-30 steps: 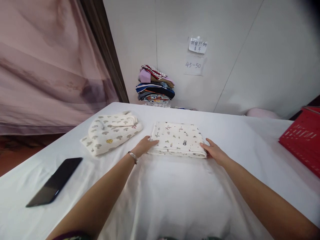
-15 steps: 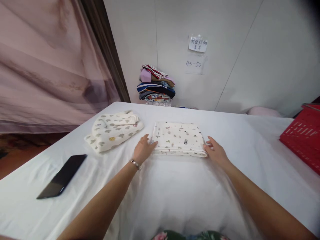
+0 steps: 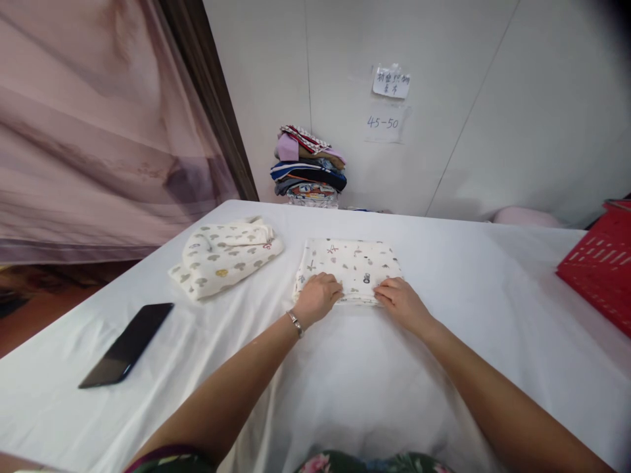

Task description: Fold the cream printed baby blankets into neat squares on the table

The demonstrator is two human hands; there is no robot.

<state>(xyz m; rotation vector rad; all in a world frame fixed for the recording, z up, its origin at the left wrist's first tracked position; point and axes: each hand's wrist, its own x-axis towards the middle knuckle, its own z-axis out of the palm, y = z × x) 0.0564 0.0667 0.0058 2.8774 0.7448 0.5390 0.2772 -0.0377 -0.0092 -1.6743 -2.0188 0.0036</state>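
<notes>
Cream cloth: lay folded into a flat rectangle on the table, a little in from the far edge and to the right of the far left corner; small dark, green and brown motifs dotted it, and its layers showed along the near side.
Left hand: lay at the cloth's near side, left of its middle, knuckles up, the fingers curled in toward the thumb with the near fold pinched between them.
Right hand: faced the left one from the other half of that side, fingers bent and nearly closed on the same fold; a short stretch of cloth showed between the two.
Bracelet: silver-coloured, around the left wrist.
Bundle: loosely folded fabric with grey mushroom shapes, left of the cloth and apart from it, near the far left corner.
Phone: lay flat and slanted near the left edge, closer to the person than the bundle.
Basket: red, slotted, at the table's right by the far edge, partly out of view.
Pile: folded fabrics in lilac, blue, black and red, rising behind the far edge.
Wall: pale, bearing two handwritten papers, the lower one marked 45-50.
Curtain: pink, hanging beyond the left edge.
</notes>
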